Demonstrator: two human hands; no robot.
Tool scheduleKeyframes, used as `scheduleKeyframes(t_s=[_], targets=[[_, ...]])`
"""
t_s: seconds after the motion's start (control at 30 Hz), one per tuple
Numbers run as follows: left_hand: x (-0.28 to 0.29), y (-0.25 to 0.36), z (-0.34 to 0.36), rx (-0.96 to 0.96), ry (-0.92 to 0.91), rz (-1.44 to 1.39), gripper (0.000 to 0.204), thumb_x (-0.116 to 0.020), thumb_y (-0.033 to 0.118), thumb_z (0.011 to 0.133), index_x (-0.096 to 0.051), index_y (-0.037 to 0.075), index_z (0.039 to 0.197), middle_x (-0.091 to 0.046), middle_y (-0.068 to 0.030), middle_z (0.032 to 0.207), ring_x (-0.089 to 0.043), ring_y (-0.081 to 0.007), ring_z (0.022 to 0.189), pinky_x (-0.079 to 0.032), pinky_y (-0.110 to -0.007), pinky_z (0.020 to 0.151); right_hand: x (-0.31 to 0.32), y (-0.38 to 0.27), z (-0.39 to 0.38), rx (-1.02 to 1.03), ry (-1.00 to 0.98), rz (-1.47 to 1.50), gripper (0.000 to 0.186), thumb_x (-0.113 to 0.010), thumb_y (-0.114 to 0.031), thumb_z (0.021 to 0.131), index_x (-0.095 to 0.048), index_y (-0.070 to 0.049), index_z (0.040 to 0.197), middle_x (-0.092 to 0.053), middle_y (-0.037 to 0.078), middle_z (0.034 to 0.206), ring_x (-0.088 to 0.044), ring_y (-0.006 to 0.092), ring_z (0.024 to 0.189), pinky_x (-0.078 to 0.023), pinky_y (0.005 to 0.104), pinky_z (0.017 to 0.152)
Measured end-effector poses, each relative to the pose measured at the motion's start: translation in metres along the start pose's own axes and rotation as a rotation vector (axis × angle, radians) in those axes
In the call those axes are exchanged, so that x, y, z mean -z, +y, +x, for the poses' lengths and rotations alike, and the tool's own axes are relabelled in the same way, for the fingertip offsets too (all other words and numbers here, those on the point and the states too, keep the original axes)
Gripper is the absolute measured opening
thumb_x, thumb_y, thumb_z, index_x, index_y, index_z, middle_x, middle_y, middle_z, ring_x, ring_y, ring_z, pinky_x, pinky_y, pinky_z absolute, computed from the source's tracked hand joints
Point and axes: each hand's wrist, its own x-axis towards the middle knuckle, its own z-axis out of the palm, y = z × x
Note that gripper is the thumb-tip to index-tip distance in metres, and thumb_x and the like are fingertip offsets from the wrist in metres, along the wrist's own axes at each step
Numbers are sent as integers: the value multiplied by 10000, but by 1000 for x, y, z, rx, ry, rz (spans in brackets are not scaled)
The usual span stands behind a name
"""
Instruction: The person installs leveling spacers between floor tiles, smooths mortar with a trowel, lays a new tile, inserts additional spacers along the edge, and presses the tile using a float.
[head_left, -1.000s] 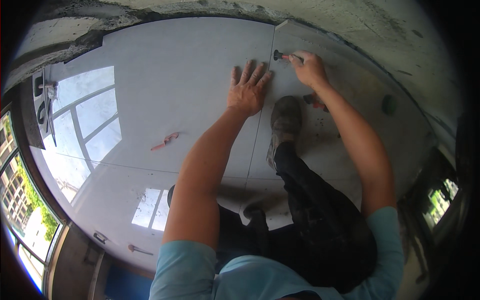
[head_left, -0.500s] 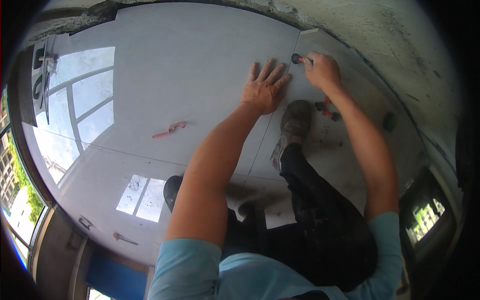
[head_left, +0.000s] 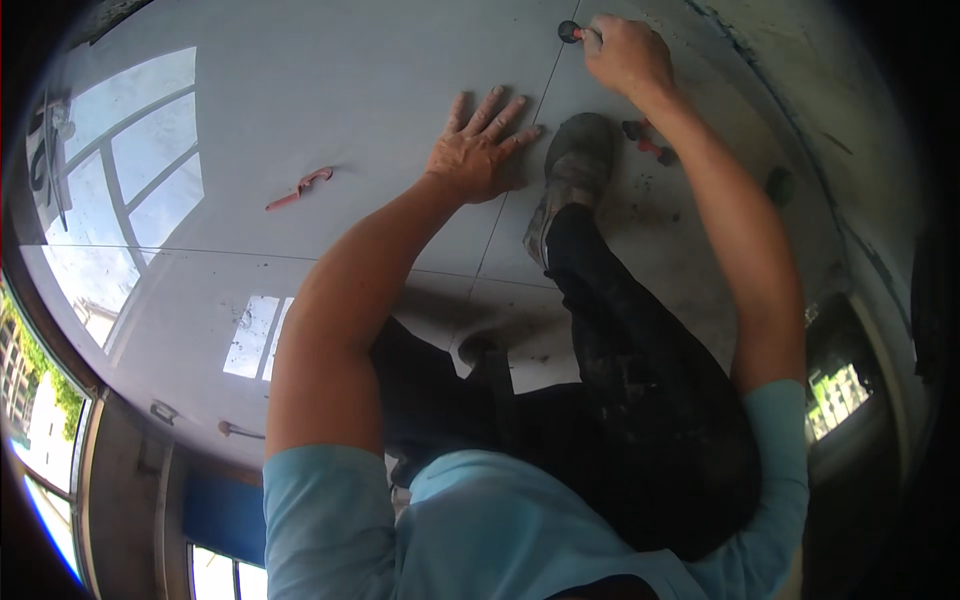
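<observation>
The left hand [head_left: 480, 150] lies flat, fingers spread apart, palm down on a glossy grey floor tile [head_left: 300, 90], just left of the grout joint [head_left: 520, 170] that runs between two tiles; it holds nothing. The right hand [head_left: 625, 55] is further up the floor, its grip closed on a small dark round-headed tool [head_left: 570, 31] whose head sits right on the same joint line. Between the two hands, a worn grey shoe [head_left: 575, 170] rests on the right-hand tile, with a dark trouser leg [head_left: 640, 350] running back toward the body. Just beside the shoe, under the right forearm, lies a small red-and-black tool [head_left: 648, 140]. Well apart to the left, a red plier-like tool [head_left: 300, 187] lies on the tile, which mirrors a window [head_left: 130, 170].
</observation>
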Motion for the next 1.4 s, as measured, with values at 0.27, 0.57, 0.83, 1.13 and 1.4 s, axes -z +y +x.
scheduleKeyframes(t_s=[0.27, 0.57, 0.83, 1.13, 1.4], targets=[[-70, 53, -120, 155, -227, -124, 797, -627, 605, 797, -281, 403, 1486, -146, 0, 1607, -89, -278, 1487, -62, -603, 1162, -24, -43, -85, 248, -176, 128, 229, -579, -283, 864, -660, -68, 854, -671, 177, 802, -640, 401, 792, -512, 493, 713], [-76, 68, -139, 243, -207, -76, 816, -676, 535, 782, -290, 387, 1485, -156, -24, 1603, -97, -317, 1482, -83, -605, 1155, -51, -37, -138, 285, -263, 201, 239, -582, -274, 858, -660, -49, 852, -672, 195, 816, -638, 414, 790, -512, 505, 701], [-67, 75, -132, 247, -307, -79, 867, -707, 471, 781, -239, 381, 1505, -114, -68, 1611, -71, -365, 1479, -73, -626, 1147, -59, -8, -139, 78, -45, 372, 243, -603, -322, 849, -675, -90, 866, -671, 184, 810, -638, 404, 812, -501, 504, 706], [-74, 78, -131, 282, -283, -126, 872, -722, 449, 771, -247, 392, 1501, -130, -70, 1609, -81, -375, 1476, -78, -628, 1146, -30, 47, -34, -164, 259, 413, 295, -600, -354, 881, -706, -102, 993, -684, 189, 890, -644, 399, 865, -514, 449, 765], [-74, 63, -140, 269, -255, -227, 816, -691, 372, 806, -256, 387, 1497, -146, -49, 1606, -104, -357, 1475, -104, -628, 1143, -23, 40, 11, -171, 184, 288, 370, -600, -411, 878, -707, -100, 1046, -673, 227, 956, -631, 417, 933, -509, 447, 823]])
